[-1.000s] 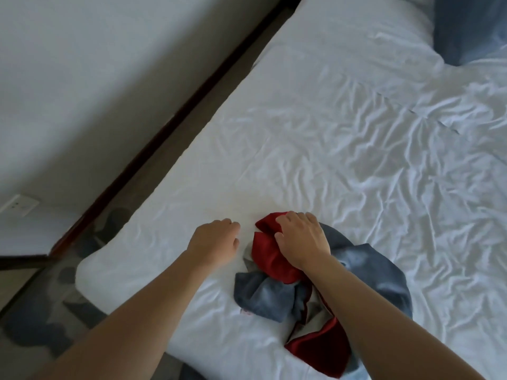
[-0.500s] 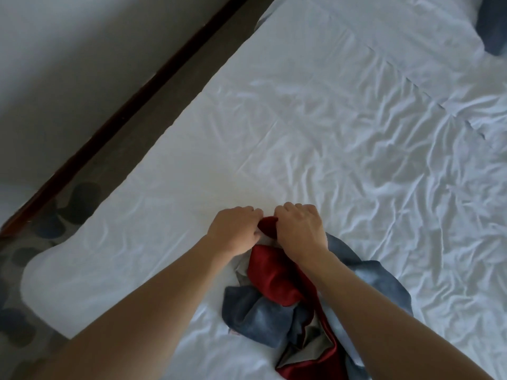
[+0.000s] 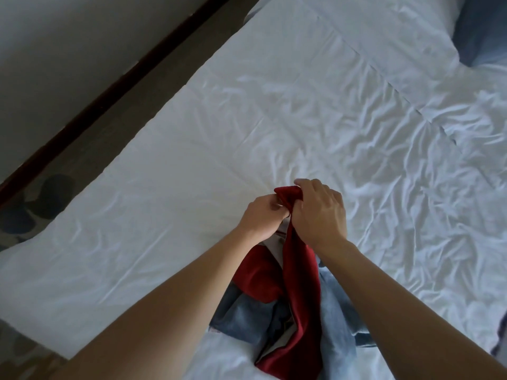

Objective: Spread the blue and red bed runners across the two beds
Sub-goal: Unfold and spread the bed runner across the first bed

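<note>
Both hands meet at lower centre of the frame. The fingers (image 3: pixel 310 185) of the right hand (image 3: pixel 319 212) curl shut over the top of a bunched end of the red runner (image 3: pixel 300 270), and the left hand (image 3: pixel 262 218) pinches the same end from the left side, thumb and fingers closed on the fold (the two hands touching or nearly so). From that gripped end the red cloth hangs back down toward the bottom edge of the frame, so its long axis runs from the fingers straight toward the person. Beneath and beside it the blue runner (image 3: pixel 334 319) lies crumpled on the bed (image 3: pixel 219 119), untouched. The wrinkled white sheet stretches away toward the upper right, where a blue pillow (image 3: pixel 482 31) sits. My guess: the hands must part sideways to open the red end out.
</note>
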Available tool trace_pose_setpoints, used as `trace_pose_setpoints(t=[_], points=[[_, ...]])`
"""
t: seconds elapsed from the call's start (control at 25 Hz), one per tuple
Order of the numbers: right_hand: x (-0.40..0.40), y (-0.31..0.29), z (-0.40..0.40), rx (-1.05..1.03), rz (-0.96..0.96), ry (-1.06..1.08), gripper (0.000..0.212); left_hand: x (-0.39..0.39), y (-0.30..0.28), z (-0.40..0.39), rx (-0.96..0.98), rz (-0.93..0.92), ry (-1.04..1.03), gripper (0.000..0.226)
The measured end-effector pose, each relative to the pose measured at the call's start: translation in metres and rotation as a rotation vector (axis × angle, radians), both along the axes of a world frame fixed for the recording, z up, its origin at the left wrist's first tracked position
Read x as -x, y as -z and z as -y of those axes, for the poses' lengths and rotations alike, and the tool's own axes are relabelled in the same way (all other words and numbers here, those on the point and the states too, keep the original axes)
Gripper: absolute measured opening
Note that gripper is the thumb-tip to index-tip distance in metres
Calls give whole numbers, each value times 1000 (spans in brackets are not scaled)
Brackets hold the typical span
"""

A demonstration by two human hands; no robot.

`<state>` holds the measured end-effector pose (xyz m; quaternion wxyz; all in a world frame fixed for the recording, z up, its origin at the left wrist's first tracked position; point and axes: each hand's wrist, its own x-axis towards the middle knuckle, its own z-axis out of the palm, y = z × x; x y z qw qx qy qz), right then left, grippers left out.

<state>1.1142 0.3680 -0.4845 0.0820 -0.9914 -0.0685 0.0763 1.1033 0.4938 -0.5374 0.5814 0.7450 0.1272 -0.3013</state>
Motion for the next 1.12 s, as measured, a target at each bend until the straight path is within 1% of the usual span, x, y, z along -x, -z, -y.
trace_pose_setpoints(t=[0.04, 0.08, 0.12, 0.16, 0.24, 0.32, 0.36, 0.48, 0.52, 0.6, 0.64, 0.84, 0.96, 1.0, 1.04, 1.12], points=[[2, 0, -1, -18, -14, -63, 42, 1, -2, 0, 2, -6, 2, 15], [3, 0, -3, -23, -18, -152, 45, 2, -2, -3, -6, -8, 7, 16], [3, 0, -5, 1, -33, -239, 44, 3, -1, -8, -26, -6, 22, 16], [3, 1, -5, 55, -75, -304, 40, 6, 0, -14, -65, -2, 51, 17], [3, 5, -6, 225, -219, -348, 36, 13, 7, -30, -179, 12, 138, 18], [6, 9, -2, 373, -353, -303, 30, 21, 13, -43, -296, 36, 223, 21], [8, 11, 2, 414, -398, -250, 31, 24, 16, -46, -348, 54, 256, 21], [19, 19, 19, 466, -412, -73, 50, 27, 23, -42, -443, 147, 339, 24], [22, 22, 25, 481, -389, -51, 48, 28, 25, -37, -447, 178, 364, 25], [22, 24, 32, 505, -364, -57, 32, 30, 27, -30, -450, 215, 399, 27], [21, 22, 34, 507, -365, -55, 27, 30, 27, -28, -458, 223, 406, 28], [45, -10, 56, 422, -327, -23, 30, 28, 16, -9, -476, 267, 442, 31], [75, -35, 71, 348, -266, 40, 18, 27, -2, 22, -443, 346, 485, 32], [86, -43, 77, 340, -235, 59, 19, 30, -8, 33, -427, 363, 501, 31], [97, -51, 85, 344, -218, 78, 20, 34, -15, 44, -405, 370, 520, 29], [117, -61, 106, 372, -226, 130, 14, 42, -24, 62, -349, 369, 561, 25]])
